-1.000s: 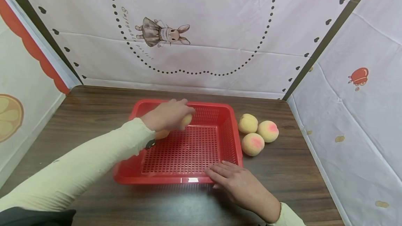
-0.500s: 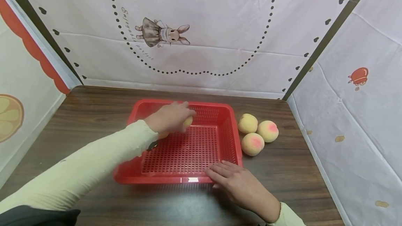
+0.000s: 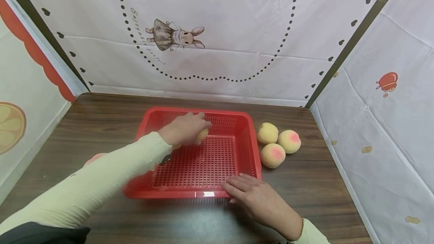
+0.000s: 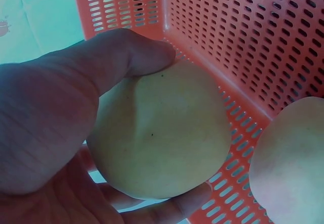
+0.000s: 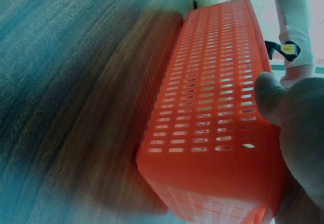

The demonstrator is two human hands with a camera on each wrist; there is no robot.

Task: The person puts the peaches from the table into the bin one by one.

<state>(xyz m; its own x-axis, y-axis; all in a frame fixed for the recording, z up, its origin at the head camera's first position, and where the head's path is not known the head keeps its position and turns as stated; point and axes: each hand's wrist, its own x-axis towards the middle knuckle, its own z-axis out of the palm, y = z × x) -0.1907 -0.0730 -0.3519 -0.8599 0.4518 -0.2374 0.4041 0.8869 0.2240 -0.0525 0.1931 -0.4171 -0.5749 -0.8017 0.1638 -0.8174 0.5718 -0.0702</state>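
Seen from the head camera, I reach across a red basket (image 3: 249, 146) on a wood-grain worktop (image 3: 325, 183), my left hand (image 3: 184, 128) over its interior with a peach (image 3: 203, 134) in its grasp. A second peach (image 3: 176, 147) shows in part beside my wrist, within the basket. My right hand (image 3: 258, 198) holds the near right corner, fingers laid over the rim. Three peaches (image 3: 272, 156), yellow with pink blushes on two, sit clustered on the worktop just right of the basket; at left, a pinkish fruit (image 3: 95, 158) peeks from behind my pale yellow sleeve (image 3: 91, 180). A white cloth (image 3: 237, 22) printed with a rabbit in a skirt hangs behind.

From my left wrist, the held peach fills the middle of the scene: my thumb lies across its top, my fingers curl beneath, the hand opened only as wide as the fruit. Two small dark specks mark its skin. Slotted basket walls rise behind, and the second peach stands apart at right. Whether the held one touches the basket floor, I cannot tell.

From my right wrist, my thumb presses the basket's outer side just below the rim; the fingers are hidden here. Beyond, a dark device (image 5: 289, 50) with a yellow label sits at my left wrist.
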